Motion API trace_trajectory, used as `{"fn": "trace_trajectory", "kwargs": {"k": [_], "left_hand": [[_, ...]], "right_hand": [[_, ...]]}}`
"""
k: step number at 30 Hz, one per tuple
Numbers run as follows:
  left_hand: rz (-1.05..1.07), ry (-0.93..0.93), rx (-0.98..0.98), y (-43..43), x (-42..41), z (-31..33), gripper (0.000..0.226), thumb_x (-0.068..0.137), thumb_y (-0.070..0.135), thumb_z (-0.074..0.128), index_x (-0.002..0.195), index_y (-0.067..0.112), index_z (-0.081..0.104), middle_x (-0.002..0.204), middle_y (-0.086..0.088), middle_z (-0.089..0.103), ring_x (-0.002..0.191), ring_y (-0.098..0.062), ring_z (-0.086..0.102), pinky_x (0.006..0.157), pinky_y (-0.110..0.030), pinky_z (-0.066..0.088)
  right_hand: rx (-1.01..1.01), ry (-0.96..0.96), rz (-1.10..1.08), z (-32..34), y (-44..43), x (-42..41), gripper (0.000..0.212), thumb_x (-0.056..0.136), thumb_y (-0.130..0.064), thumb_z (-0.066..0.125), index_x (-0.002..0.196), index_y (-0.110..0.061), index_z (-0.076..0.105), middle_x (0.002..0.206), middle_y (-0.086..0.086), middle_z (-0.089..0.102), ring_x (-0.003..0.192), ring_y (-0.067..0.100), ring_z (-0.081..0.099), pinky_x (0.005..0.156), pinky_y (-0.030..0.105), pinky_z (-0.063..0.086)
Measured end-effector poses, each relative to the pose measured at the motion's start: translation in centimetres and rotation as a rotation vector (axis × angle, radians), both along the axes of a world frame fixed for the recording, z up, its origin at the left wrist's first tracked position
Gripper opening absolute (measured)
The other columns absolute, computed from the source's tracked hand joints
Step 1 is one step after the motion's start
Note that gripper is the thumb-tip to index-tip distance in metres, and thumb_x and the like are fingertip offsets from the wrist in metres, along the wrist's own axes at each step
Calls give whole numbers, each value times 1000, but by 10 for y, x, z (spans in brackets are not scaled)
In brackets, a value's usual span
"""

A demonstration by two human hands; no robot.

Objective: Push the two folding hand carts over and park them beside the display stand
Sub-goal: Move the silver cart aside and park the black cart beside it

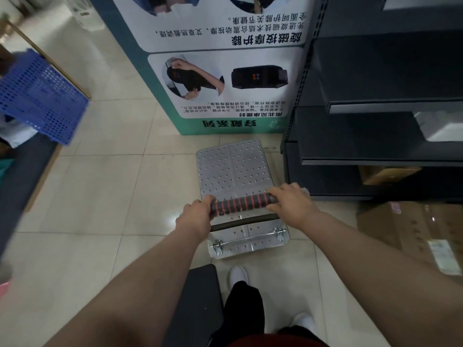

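A folding hand cart with a grey dotted metal platform (235, 169) stands on the tiled floor just in front of the green and white display stand (220, 78). Its handle bar (241, 204) has black foam grip with red stripes. My left hand (196, 215) is closed around the handle's left end. The handle's right end is held by my right hand (292, 201). The platform's far edge lies close to the stand's base. A dark flat surface (200, 304) shows at my feet; I cannot tell whether it is the second cart.
Dark shelving (375, 136) rises right beside the cart. Cardboard boxes (411, 229) sit on the floor at the right. A blue perforated basket (40, 96) rests on a dark counter (22, 176) at the left. Pale floor tiles lie between. My white shoes are below.
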State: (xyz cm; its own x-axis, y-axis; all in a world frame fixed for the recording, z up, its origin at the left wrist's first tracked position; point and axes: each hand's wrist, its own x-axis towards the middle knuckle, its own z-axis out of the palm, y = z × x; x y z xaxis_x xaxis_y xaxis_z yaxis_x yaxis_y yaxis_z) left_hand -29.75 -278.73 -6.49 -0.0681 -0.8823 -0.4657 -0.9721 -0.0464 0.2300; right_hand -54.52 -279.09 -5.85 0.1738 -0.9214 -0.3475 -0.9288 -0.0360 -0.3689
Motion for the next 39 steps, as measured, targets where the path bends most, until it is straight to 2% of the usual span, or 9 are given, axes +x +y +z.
{"fn": "trace_trajectory", "kwargs": {"k": [5,13,20,27,33,39], "left_hand": [[-15,-1,-9,-19,-8,-3,51,93,15,51,137,33,33,114,-10,53,105,-31,49,86,-49,48],[-64,18,-15,-50,-16,-7,52,91,12,53,135,34,36,113,-9,52,106,-32,48,89,-51,47],[-88,24,-19,-83,-13,-5,43,93,10,49,130,31,41,110,-11,53,104,-33,48,90,-52,46],[-93,40,-35,-110,-20,-1,32,91,6,45,116,27,46,96,-5,46,98,-31,46,82,-50,47],[-102,30,-41,-137,-17,2,30,91,3,43,113,23,48,99,-8,48,100,-32,45,80,-49,45],[-37,22,-71,-157,-23,0,18,92,4,44,99,21,46,103,-10,51,104,-34,44,79,-47,40]], "right_hand": [[-4,33,-66,3,0,-4,23,90,-42,54,111,-32,53,109,-1,56,104,21,45,94,42,38],[4,9,-188,-1,-8,-8,25,93,-39,51,116,-30,53,112,1,55,108,22,44,96,43,38],[49,-7,-220,2,-38,-2,25,93,-37,52,116,-28,53,113,2,54,111,23,42,95,46,42],[34,50,-236,3,-67,-6,25,93,-37,52,116,-27,53,114,3,54,111,24,43,85,39,39],[7,28,-243,3,-82,-1,26,95,-35,48,119,-27,53,115,3,56,111,24,46,91,43,42],[-51,-10,-271,-3,-98,-3,26,96,-32,47,122,-28,52,117,4,56,109,24,47,93,41,41]]}}
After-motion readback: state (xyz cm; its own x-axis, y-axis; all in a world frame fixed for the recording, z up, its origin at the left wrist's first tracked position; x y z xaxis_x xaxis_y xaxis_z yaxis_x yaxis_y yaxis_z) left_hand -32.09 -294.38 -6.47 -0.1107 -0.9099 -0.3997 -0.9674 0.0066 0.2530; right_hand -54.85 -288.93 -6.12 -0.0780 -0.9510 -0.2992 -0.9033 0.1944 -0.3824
